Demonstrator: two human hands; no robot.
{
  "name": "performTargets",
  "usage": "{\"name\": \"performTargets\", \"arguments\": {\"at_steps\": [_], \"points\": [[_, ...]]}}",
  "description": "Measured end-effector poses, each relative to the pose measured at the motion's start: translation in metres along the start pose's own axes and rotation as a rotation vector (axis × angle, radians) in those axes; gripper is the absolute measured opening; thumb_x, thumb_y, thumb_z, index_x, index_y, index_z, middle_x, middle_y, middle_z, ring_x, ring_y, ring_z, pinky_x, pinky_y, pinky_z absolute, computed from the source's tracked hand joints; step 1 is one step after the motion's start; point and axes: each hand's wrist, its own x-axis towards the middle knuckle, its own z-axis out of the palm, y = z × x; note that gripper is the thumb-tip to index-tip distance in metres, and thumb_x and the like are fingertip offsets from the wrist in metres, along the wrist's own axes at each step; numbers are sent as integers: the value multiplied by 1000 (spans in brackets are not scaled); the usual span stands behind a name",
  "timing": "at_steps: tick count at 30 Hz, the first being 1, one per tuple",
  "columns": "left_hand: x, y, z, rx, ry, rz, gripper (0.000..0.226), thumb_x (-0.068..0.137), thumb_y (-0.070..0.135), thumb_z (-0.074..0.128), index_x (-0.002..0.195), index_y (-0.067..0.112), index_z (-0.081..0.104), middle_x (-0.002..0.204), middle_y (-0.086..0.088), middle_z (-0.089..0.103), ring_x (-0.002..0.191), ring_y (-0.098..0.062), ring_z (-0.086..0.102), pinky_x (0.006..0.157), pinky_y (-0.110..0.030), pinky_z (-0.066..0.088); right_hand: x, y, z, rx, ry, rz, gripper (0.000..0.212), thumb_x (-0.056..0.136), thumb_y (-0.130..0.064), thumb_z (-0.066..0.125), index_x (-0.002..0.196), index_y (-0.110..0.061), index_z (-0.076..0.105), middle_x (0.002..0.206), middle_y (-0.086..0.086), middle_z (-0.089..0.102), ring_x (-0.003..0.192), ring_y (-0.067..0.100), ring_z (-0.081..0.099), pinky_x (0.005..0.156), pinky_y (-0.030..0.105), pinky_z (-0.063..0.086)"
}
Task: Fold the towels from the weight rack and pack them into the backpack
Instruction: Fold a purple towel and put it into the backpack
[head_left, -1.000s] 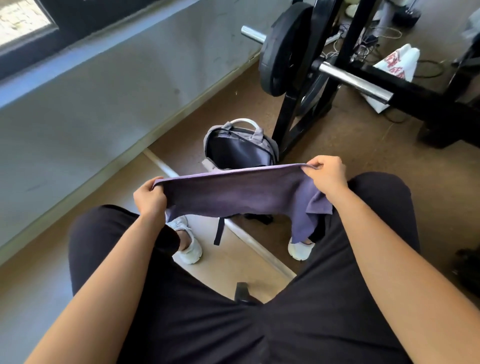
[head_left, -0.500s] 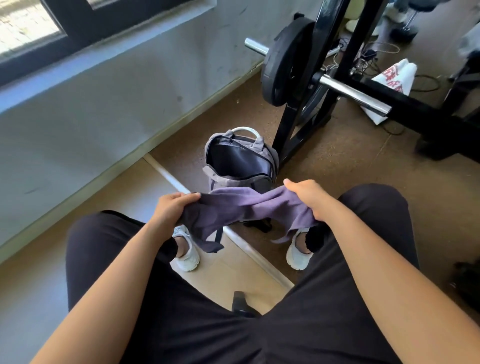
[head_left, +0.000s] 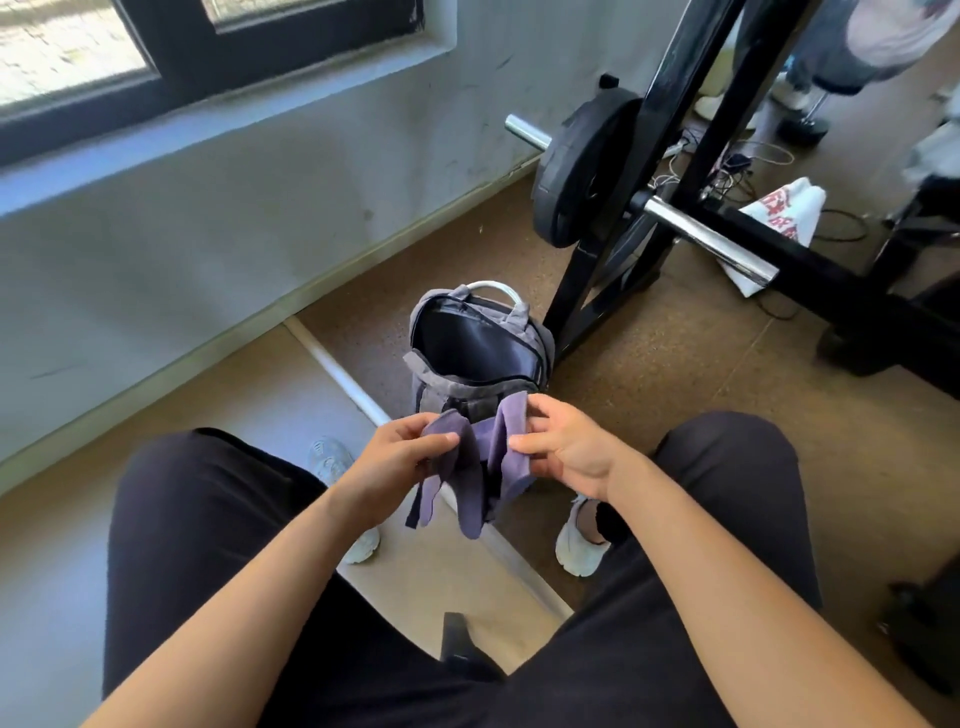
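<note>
**One towel mid-fold, nothing yet packed**

A purple towel (head_left: 470, 488) is held between the knees, just in front of the open backpack (head_left: 457, 395), which stands on the floor beside the rack (head_left: 670, 104). Its two halves hang side by side: one is pinched by the left hand (head_left: 400, 457) between thumb and fingers, the other is gripped by the right hand (head_left: 566, 447), fingers partly spread. The fold is judged unfinished. No towel can be seen inside the backpack, so packing appears not yet begun.

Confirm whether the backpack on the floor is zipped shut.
No: the backpack gapes open at the top, showing its dark lining.
</note>
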Motion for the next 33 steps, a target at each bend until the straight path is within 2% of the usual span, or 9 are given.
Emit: {"name": "performTargets", "arguments": {"at_steps": [2,4,8,12,19,24,27,29,33], "points": [[0,-2,5,-56,-1,7,31,73,19,80,98,4,71,93,-18,65,88,-28,63,84,-38,51,1,0,7,24,62,-26,71,91,6,67,149,-23,39,104,17,70,81,19,69,62,27,55],[1,-2,8,-88,10,17,24,73,15,81,95,7,74,93,-17,68,87,-25,66,82,-32,55,2,1,12,55,78,-70,73,92,8,64,145,-36,40,95,16,70,78,16,69,61,23,54],[2,-1,12,-104,25,48,10,92,1,70,93,10,75,88,-9,73,83,-19,68,77,-25,57,-2,-1,30,40,30,-157,38,95,14,52,119,-10,68,105,15,72,100,24,68,84,28,58],[4,-2,12,-109,37,43,22,97,3,64,90,16,79,88,-5,73,84,-16,66,76,-23,56,-2,2,40,-99,95,-257,41,90,19,54,117,-9,69,110,12,74,104,20,71,95,31,56],[9,-2,6,-157,-44,1,18,94,8,67,110,6,75,101,-14,74,95,-22,70,86,-29,58,-5,5,45,-397,224,-502,30,83,2,77,105,-18,74,98,-5,77,96,12,73,85,26,59],[8,7,7,-160,43,19,10,89,2,73,92,10,78,87,-10,76,81,-21,73,75,-29,61,1,9,38,-637,327,-638,11,80,-14,84,88,-17,77,88,-6,69,88,11,67,78,21,53],[9,6,7,-159,110,45,16,86,0,76,80,16,79,81,-7,75,78,-21,71,77,-32,60,4,9,37,-788,366,-702,10,80,-24,84,86,-20,77,94,-8,65,97,10,58,84,21,47],[9,5,6,-109,145,74,16,85,1,78,81,17,80,81,-5,75,78,-19,66,75,-30,56,4,7,38,-775,341,-699,8,82,-22,83,86,-19,76,94,-9,69,97,8,60,86,23,49],[7,6,9,-16,95,92,13,88,7,77,87,18,83,88,-5,76,78,-10,63,68,-21,51,-1,6,43,-622,249,-558,7,88,-16,77,87,-20,71,73,-13,66,70,3,61,68,20,49]]}}
